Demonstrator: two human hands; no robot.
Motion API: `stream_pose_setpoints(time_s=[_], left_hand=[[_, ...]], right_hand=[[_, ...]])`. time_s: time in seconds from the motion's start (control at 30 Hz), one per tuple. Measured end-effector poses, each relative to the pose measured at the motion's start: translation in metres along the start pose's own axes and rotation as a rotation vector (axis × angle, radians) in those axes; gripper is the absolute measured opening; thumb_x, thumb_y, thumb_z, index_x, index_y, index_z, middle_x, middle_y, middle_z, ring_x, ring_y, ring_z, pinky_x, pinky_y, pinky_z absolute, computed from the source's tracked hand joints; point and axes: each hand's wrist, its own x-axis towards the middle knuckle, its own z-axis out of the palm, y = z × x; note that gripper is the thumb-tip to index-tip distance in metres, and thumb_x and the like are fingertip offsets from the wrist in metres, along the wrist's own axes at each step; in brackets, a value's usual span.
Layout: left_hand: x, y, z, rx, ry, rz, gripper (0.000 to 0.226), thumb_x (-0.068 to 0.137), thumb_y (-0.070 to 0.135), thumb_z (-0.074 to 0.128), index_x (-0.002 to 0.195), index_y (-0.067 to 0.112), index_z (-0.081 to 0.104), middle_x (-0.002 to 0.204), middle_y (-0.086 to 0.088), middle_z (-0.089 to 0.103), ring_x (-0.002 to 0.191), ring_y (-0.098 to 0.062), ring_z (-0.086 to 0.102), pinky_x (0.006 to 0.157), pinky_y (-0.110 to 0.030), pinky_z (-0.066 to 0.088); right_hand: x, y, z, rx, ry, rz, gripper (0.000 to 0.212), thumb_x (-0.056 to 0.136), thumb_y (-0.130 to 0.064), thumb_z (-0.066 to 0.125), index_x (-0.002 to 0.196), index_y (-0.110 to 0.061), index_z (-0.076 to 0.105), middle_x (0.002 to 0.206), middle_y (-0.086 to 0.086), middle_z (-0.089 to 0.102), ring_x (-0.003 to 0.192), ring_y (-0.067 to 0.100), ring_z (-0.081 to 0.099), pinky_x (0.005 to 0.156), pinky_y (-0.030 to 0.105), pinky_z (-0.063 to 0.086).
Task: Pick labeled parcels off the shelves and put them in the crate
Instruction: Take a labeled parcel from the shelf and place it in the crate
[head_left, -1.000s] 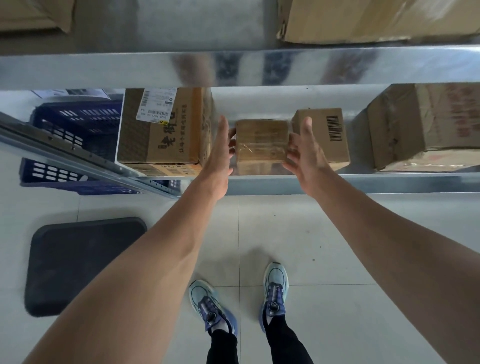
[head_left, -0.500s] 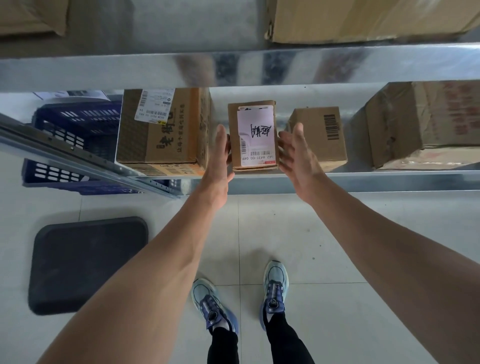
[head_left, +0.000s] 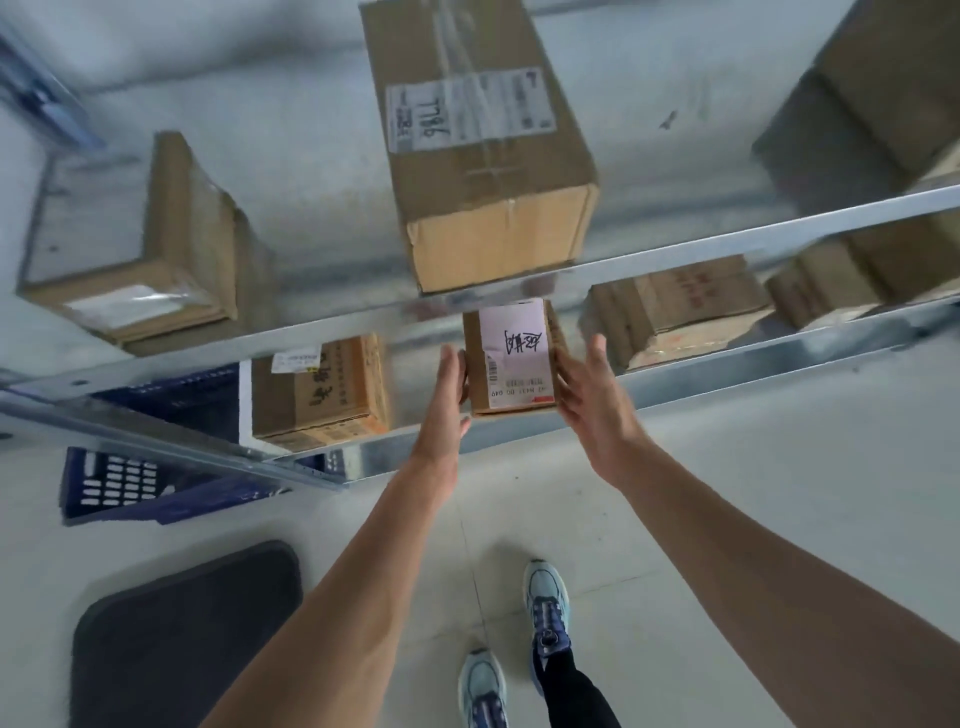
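Note:
A small cardboard parcel (head_left: 511, 358) with a pink label and a barcode stands on end at the front edge of the lower metal shelf (head_left: 727, 374). My left hand (head_left: 447, 400) presses flat against its left side with straight fingers. On the parcel's right side, my right hand (head_left: 587, 389) touches it with fingers spread. The parcel sits clamped between both hands. The blue crate (head_left: 119, 483) stands on the floor to the left, partly under the shelf frame.
A big labeled box (head_left: 483, 145) and a flat box (head_left: 145, 249) lie on the upper shelf. Another labeled box (head_left: 322, 395) sits left of the parcel and more boxes (head_left: 680, 306) to its right. A dark mat (head_left: 187, 639) lies on the floor.
The parcel was tipped up on end so its pink label faces me, and it stays between my hands. My view has tilted upward and rolled, showing the upper shelf.

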Motion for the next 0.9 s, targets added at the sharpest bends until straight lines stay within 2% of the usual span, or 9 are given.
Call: stream_pose_setpoints(time_s=[0.13, 0.23, 0.33, 0.43, 0.5, 0.57, 0.63, 0.77, 0.9], left_hand=[[-0.038, 0.008, 0.033, 0.087, -0.109, 0.000, 0.071, 0.092, 0.081, 0.018, 0.148, 0.046, 0.044, 0.154, 0.017, 0.048, 0.145, -0.010, 0.037, 0.119, -0.053, 0.019], [-0.060, 0.015, 0.062, 0.129, -0.185, 0.005, 0.080, 0.084, 0.086, 0.023, 0.151, 0.047, 0.041, 0.154, 0.019, 0.047, 0.145, -0.008, 0.037, 0.119, -0.051, 0.021], [-0.082, 0.024, 0.100, 0.164, -0.257, -0.018, 0.074, 0.088, 0.084, 0.025, 0.151, 0.048, 0.042, 0.153, 0.021, 0.048, 0.145, -0.007, 0.037, 0.121, -0.054, 0.020], [-0.103, 0.035, 0.142, 0.215, -0.316, -0.021, 0.070, 0.093, 0.082, 0.024, 0.152, 0.048, 0.039, 0.154, 0.021, 0.046, 0.145, -0.006, 0.037, 0.121, -0.056, 0.021], [-0.113, 0.040, 0.171, 0.266, -0.361, -0.020, 0.072, 0.090, 0.084, 0.024, 0.151, 0.049, 0.039, 0.147, 0.025, 0.051, 0.144, -0.006, 0.038, 0.120, -0.053, 0.025], [-0.121, 0.045, 0.206, 0.295, -0.400, -0.015, 0.063, 0.093, 0.080, 0.024, 0.147, 0.052, 0.043, 0.137, 0.033, 0.053, 0.141, -0.003, 0.040, 0.117, -0.049, 0.029], [-0.125, 0.051, 0.247, 0.312, -0.434, -0.008, 0.059, 0.095, 0.077, 0.024, 0.144, 0.053, 0.047, 0.140, 0.031, 0.054, 0.140, -0.001, 0.041, 0.116, -0.049, 0.031], [-0.134, 0.060, 0.343, 0.364, -0.505, -0.010, 0.057, 0.095, 0.078, 0.025, 0.138, 0.054, 0.054, 0.139, 0.028, 0.057, 0.137, 0.001, 0.044, 0.114, -0.047, 0.034], [-0.145, 0.062, 0.444, 0.417, -0.550, 0.012, 0.056, 0.092, 0.081, 0.024, 0.134, 0.058, 0.055, 0.143, 0.026, 0.055, 0.139, -0.002, 0.043, 0.113, -0.049, 0.035]], right_hand=[[-0.056, -0.018, -0.023, 0.030, 0.042, -0.030, 0.070, 0.097, -0.075, 0.006, 0.133, -0.045, 0.058, 0.129, -0.018, 0.070, 0.126, 0.002, 0.061, 0.117, 0.032, 0.035], [-0.096, -0.027, -0.045, 0.046, 0.107, -0.039, 0.083, 0.096, -0.079, 0.006, 0.146, -0.034, 0.055, 0.137, -0.009, 0.067, 0.132, 0.009, 0.059, 0.121, 0.038, 0.032], [-0.136, -0.037, -0.075, 0.082, 0.206, -0.041, 0.081, 0.098, -0.076, 0.007, 0.149, -0.031, 0.052, 0.139, -0.008, 0.066, 0.133, 0.010, 0.058, 0.122, 0.040, 0.031], [-0.171, -0.052, -0.107, 0.104, 0.271, -0.067, 0.071, 0.102, -0.069, 0.005, 0.139, -0.038, 0.058, 0.133, -0.013, 0.069, 0.127, 0.004, 0.061, 0.109, 0.028, 0.040], [-0.193, -0.063, -0.131, 0.123, 0.309, -0.076, 0.066, 0.103, -0.068, 0.007, 0.135, -0.041, 0.058, 0.131, -0.016, 0.070, 0.124, 0.000, 0.062, 0.102, 0.023, 0.041], [-0.210, -0.070, -0.162, 0.145, 0.355, -0.087, 0.071, 0.101, -0.072, 0.011, 0.143, -0.035, 0.056, 0.134, -0.013, 0.068, 0.127, 0.002, 0.060, 0.108, 0.025, 0.040], [-0.226, -0.078, -0.198, 0.165, 0.401, -0.098, 0.079, 0.097, -0.079, 0.016, 0.147, -0.032, 0.055, 0.137, -0.011, 0.067, 0.131, 0.007, 0.058, 0.118, 0.033, 0.035], [-0.263, -0.102, -0.276, 0.202, 0.450, -0.143, 0.062, 0.103, -0.067, 0.013, 0.128, -0.043, 0.065, 0.130, -0.013, 0.071, 0.128, 0.006, 0.060, 0.118, 0.036, 0.034], [-0.296, -0.128, -0.366, 0.226, 0.527, -0.151, 0.056, 0.104, -0.065, 0.017, 0.118, -0.043, 0.067, 0.120, -0.022, 0.071, 0.123, 0.005, 0.060, 0.116, 0.036, 0.036]])
